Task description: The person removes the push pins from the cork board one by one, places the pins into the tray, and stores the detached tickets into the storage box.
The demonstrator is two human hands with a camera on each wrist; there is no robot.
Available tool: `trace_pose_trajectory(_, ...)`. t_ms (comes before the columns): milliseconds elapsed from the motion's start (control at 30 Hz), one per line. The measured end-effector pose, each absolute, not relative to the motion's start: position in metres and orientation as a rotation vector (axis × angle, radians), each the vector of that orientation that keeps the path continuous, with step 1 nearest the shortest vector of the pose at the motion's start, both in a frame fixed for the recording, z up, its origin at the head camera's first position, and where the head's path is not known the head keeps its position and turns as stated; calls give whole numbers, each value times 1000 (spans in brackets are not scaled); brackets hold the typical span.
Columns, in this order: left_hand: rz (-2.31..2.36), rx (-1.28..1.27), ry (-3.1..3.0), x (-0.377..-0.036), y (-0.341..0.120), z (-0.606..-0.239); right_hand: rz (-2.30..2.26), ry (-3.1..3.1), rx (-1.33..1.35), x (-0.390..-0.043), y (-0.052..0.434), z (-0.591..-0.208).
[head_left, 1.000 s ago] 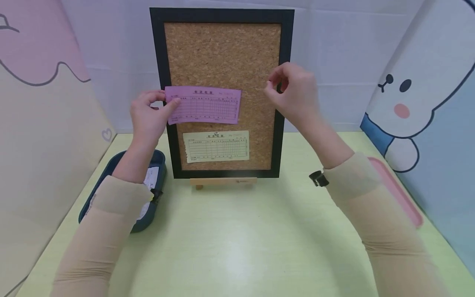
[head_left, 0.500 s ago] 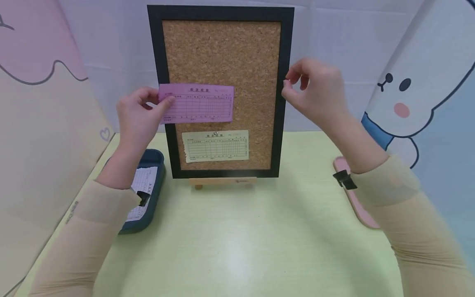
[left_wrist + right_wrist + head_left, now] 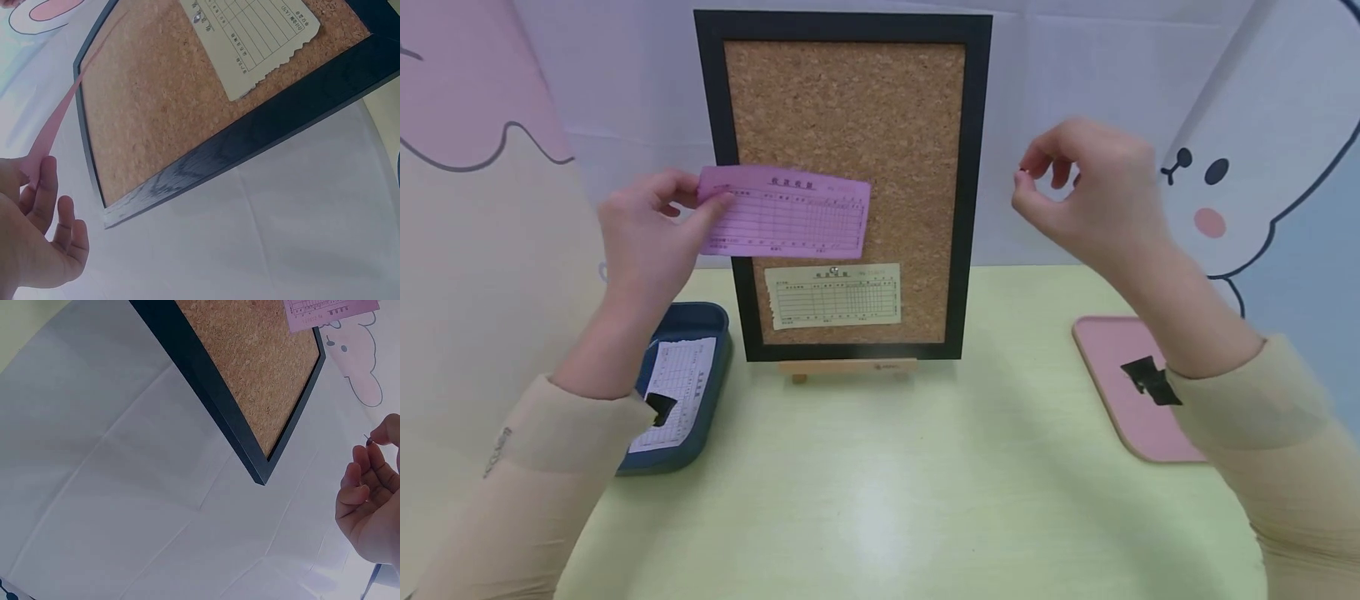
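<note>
My left hand (image 3: pixel 651 229) pinches the left end of a purple receipt slip (image 3: pixel 790 221) between thumb and fingers. The slip stretches across the lower half of a black-framed cork board (image 3: pixel 850 108); in the left wrist view the slip (image 3: pixel 53 125) appears nearly edge-on, standing off the cork at the hand's end. My right hand (image 3: pixel 1101 187) is off the board's right side. Its thumb and fingertip pinch a small thumbtack (image 3: pixel 369 441), whose thin point juts out in the right wrist view. Below the purple slip, a pale yellow receipt slip (image 3: pixel 835 304) is fixed to the cork by a tack (image 3: pixel 834 271).
The board leans on a small wooden stand (image 3: pixel 847 366). A dark blue tray (image 3: pixel 718 367) with a white receipt slip (image 3: pixel 688 367) inside stands at left, partly behind the left forearm. At right is a pink tray (image 3: pixel 1105 333), partly covered by the right forearm.
My right hand has moved right, away from the board, with the thumbtack in its fingertips. My left hand has shifted left, drawing the purple slip slightly left.
</note>
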State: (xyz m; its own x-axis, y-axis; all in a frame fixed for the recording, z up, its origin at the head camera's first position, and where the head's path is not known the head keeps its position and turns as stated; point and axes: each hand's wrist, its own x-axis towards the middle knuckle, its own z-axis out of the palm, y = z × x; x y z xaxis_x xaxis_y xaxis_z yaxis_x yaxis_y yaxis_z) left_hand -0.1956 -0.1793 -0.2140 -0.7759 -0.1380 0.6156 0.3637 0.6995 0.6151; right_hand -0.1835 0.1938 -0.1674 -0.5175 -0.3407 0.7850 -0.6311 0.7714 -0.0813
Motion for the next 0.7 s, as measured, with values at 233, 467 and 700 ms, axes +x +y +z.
trace_pose_trajectory(233, -932, -140, -2318, -185, -189, -208, 375, -2113, 757, -175, 211, -168)
trace_pose_trajectory(467, -885, -149, -2351, -179, -200, -202, 376, -2104, 728, -165, 228, -174)
trace_pose_trajectory(700, -813, -159, -2396, -170, -211, -200, 359, -2145, 647, -157, 246, -181)
